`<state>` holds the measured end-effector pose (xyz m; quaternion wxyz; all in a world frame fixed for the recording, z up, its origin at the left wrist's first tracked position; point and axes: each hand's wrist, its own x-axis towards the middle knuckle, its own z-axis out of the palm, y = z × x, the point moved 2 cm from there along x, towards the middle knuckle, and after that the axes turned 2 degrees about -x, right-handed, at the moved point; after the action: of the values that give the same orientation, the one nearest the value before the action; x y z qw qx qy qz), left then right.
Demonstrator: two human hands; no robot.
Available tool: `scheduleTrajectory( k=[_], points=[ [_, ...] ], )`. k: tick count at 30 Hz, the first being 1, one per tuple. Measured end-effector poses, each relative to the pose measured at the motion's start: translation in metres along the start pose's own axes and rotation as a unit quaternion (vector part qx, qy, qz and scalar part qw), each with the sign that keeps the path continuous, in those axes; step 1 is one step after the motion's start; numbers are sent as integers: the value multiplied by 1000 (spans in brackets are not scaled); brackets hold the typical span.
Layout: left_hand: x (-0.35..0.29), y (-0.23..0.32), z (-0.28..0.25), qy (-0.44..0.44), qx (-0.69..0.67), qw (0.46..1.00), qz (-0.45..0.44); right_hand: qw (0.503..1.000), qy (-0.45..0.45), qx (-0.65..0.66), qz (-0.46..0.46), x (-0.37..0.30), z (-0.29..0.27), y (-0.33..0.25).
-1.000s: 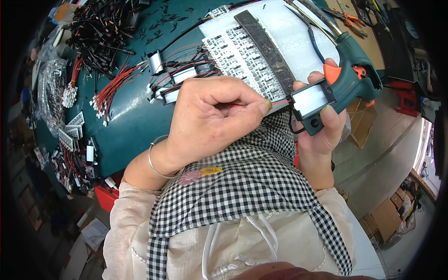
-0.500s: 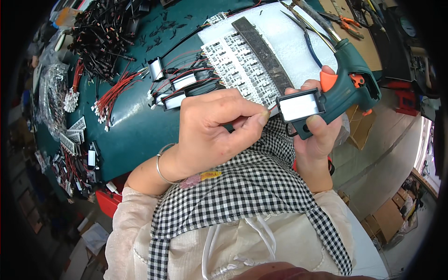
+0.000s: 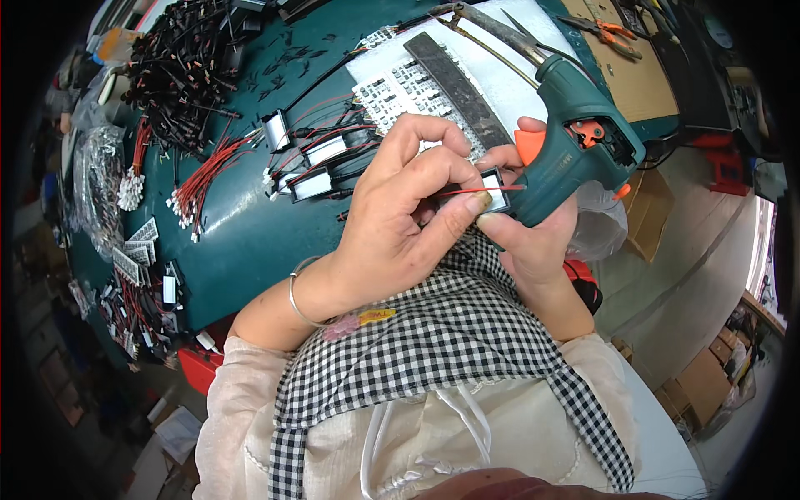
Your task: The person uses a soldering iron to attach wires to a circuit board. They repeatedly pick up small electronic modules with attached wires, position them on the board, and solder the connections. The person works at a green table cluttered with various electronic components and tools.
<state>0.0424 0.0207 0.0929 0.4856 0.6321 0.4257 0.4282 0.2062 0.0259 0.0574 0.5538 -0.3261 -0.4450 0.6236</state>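
My left hand (image 3: 398, 204) is closed, its thumb and forefinger pinching a thin red wire (image 3: 507, 188). The wire's free end lies across a small black-framed module (image 3: 495, 178) with a pale, shiny face. My right hand (image 3: 540, 243) holds that module between thumb and fingers. The same hand also grips a green soldering gun (image 3: 567, 150) with an orange trigger. Its metal barrel (image 3: 504, 35) and a thinner brass tube point away from me, over the white foam sheet. My left fingers partly hide the module and the wire's other end.
Similar modules with leads (image 3: 312, 183) lie left of a dark metal bar (image 3: 458, 90) on white circuit boards (image 3: 392, 96). Red wire bundles (image 3: 198, 196) and a heap of black cables (image 3: 179, 71) cover the table's left. Orange-handled pliers (image 3: 612, 37) rest at the far right.
The soldering gun and module have shifted left, and the module has turned so its face looks narrower. My left fingers have moved onto the module's edge, laying the red wire across it.
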Motion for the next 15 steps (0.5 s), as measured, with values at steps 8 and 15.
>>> scheduleTrajectory(
  k=[8, 15],
  points=[
    [1, 4, -8, 28, -119, 992, 26, 993, -57, -100, -20, -4, 6, 5],
    [-6, -2, -31, 78, -184, 971, -133, 989, -58, -129, 30, -16, 4, 5]
  ],
)
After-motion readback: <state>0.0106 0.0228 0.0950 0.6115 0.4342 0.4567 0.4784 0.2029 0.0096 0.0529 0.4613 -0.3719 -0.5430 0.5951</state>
